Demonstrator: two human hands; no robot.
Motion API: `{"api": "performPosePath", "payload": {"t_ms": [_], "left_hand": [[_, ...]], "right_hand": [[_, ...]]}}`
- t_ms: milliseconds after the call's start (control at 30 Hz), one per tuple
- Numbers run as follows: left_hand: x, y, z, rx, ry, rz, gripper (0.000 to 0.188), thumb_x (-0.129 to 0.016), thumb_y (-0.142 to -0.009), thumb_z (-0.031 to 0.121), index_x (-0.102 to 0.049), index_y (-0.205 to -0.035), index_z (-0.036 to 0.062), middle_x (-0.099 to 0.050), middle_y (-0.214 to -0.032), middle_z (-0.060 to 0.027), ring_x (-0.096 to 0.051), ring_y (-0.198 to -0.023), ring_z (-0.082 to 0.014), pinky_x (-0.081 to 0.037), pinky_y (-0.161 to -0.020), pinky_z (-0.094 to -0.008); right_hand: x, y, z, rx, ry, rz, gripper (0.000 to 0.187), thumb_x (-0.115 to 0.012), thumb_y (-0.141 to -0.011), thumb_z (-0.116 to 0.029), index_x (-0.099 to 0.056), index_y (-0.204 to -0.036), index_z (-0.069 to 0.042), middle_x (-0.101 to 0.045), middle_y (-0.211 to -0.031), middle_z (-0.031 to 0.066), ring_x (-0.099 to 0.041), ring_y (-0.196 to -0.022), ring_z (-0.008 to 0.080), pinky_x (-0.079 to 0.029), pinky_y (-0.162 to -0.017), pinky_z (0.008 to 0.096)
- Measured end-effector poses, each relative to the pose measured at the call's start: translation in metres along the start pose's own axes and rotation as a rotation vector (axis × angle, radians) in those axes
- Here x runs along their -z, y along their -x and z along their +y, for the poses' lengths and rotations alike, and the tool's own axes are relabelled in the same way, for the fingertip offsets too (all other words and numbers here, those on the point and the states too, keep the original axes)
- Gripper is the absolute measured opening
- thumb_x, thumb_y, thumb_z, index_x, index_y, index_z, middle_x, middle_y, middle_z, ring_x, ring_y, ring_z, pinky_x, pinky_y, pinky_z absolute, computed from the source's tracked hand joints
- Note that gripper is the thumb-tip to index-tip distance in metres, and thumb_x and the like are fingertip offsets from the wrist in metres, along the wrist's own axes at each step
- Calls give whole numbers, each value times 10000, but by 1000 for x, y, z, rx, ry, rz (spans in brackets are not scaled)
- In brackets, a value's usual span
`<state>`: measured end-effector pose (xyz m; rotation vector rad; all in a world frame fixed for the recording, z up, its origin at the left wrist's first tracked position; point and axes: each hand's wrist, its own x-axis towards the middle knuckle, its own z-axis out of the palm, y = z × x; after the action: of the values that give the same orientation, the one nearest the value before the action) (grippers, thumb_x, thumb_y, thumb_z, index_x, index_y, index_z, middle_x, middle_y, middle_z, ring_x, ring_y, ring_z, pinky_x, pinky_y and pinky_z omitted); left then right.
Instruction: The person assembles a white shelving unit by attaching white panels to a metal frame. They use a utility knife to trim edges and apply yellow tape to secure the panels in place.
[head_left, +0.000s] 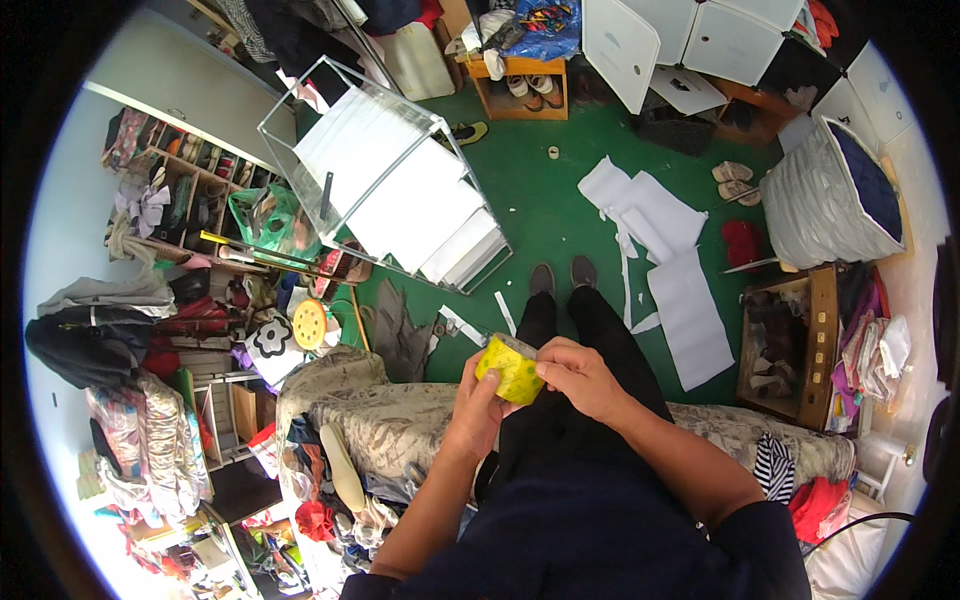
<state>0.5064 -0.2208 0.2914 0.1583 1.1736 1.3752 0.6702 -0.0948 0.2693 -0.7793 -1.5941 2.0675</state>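
Note:
In front of my body I hold a wide roll of yellow tape (508, 372) with greenish marks on its side. My left hand (472, 412) is wrapped around its left and lower side, thumb on the face. With thumb and fingers pinched together, my right hand (580, 376) touches the roll's right edge. Whether a loose tape end lies between those fingertips is too small to see. Beyond the hands, a metal-framed rack (395, 190) with white panels in it leans at an angle on the green floor.
Cut white sheets (690, 315) and scraps lie on the floor to the right. A camouflage-covered couch (400, 425) is behind me. Shoe shelves (190, 185) and a green plastic bag (270, 222) stand at left. An open wooden cabinet (790, 345) sits at right.

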Motion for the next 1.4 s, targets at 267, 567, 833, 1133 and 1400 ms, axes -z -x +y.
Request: {"api": "performPosePath", "payload": {"t_ms": [267,567,833,1133,1400], "left_hand": [[-6,-2,-7,-219,-125,41,708,-717,-902,45,-343,-1503,53,-520,-1344,-115,-530,-1251,-206,-441,-1088,-364],[-11,-3,-13,-328,-216,81,721,-735,-896,71,-342,-1499,32,-544,-1310,-122,-562,-1211,-208,-468,-1060,-363],[-9,-7,-19,-342,-249,81,737,-752,-895,91,-337,-1500,29,-539,-1316,-133,-570,-1195,-207,-480,-1042,-358],[-14,-6,-17,-372,-267,104,727,-730,-895,35,-329,-1501,29,-540,-1313,-128,-570,-1193,-202,-481,-1037,-353],[-10,-11,-24,-414,-268,111,738,-738,-891,36,-322,-1500,17,-538,-1310,-137,-574,-1193,-205,-484,-1037,-351]], "right_hand": [[-9,-1,14,53,104,84,182,-583,-967,-83,-687,-1016,59,-591,-927,37,-578,-715,93,-463,-643,254],[-7,-2,8,29,101,116,177,-601,-954,-97,-691,-984,53,-603,-910,44,-584,-729,112,-455,-646,263],[-5,-3,13,70,115,135,188,-562,-948,-91,-680,-964,54,-593,-913,38,-575,-700,106,-452,-622,259],[-7,-4,7,34,105,141,170,-582,-930,-73,-690,-969,52,-597,-896,65,-581,-754,136,-455,-669,283],[-7,-7,11,108,135,138,181,-529,-932,-54,-675,-951,52,-581,-916,56,-561,-714,116,-448,-639,265]]}}
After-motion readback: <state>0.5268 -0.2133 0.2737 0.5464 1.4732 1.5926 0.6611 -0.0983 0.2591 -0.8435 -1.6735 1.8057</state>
